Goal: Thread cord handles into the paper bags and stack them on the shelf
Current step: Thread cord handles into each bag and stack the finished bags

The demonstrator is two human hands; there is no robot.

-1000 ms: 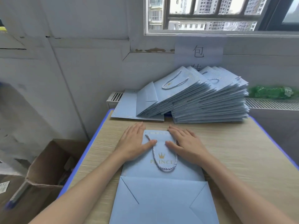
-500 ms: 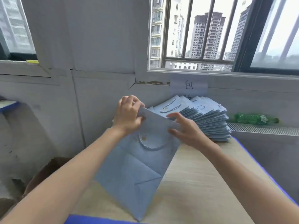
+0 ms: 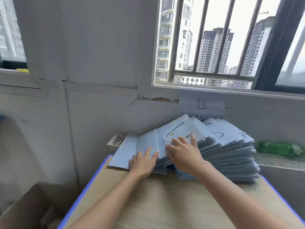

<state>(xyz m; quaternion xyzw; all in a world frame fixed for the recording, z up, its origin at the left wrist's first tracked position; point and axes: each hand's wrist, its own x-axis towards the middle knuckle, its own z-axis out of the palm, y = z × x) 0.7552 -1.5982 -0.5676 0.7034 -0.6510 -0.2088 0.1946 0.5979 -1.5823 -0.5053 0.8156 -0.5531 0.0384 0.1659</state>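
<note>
Head view: bag laid on the pile, both hands flat on it

Head camera showed the bag [image 3: 179,134] no longer held up in the air as it was half a second before; it now lay on top of the slanted pile of bags [image 3: 227,156] at the far end of the table [image 3: 173,204], its front up and its cord handle [image 3: 175,131] looping just beyond the fingertips of the right hand [image 3: 184,152]. That hand, which had pinched the bag's upper edge, rested on the bag with fingers spread and fairly straight, pinching nothing. To its left and slightly nearer, the left hand [image 3: 144,162] had let go of the top corner it gripped earlier and lay with straight fingers on the folded bottom end of the bag, where the pile met the table. A second earlier the same bag had been flat on the table under both palms; the wood there was now bare. Beyond the hands a paper sign [image 3: 202,104] hung on the wall under the window [image 3: 231,43]. Right of the pile, well away from the right hand, a green bottle [image 3: 280,148] lay on the grille. Left of the left arm, below the table edge, stood a cardboard box [image 3: 33,209].
</note>
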